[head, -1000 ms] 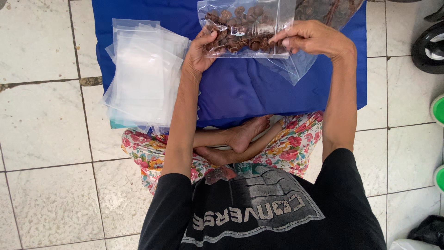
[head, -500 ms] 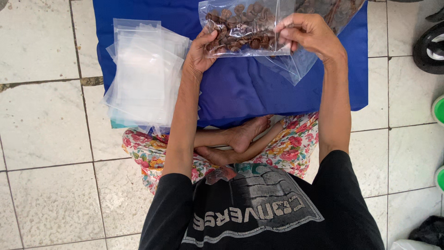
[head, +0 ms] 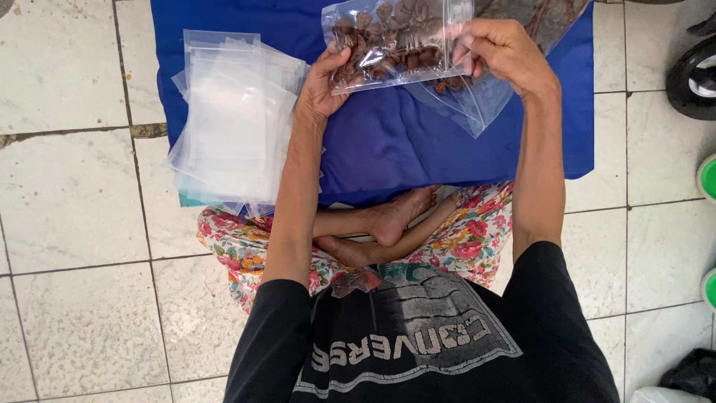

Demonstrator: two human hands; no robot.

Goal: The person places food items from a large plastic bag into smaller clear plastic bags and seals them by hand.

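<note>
A tiled floor of pale, worn squares is seen from above, and on it a person is seated cross-legged in a black printed shirt and flowered trousers, bare feet tucked in front. A blue cloth is spread on the floor ahead of the knees and reaches to the top edge of the view. On the left part of that cloth, partly overhanging onto the tiles, a loose stack of empty clear bags is laid, fanned out unevenly. Part of a dark wheel is cut off at the right edge, and green rims are seen below it.

Above the cloth, near the top centre, a clear plastic bag of brown pieces is held up in the air between both hands, tilted slightly. Its lower left corner is clamped by the left hand, thumb in front and fingers behind. Its right edge is pinched by the right hand, whose fingers are closed on the plastic. The two hands are kept apart by the width of the bag. Just behind and below the right hand, a second clear bag with a few brown pieces is seen hanging toward the cloth; whether it is gripped by that hand cannot be told.
</note>
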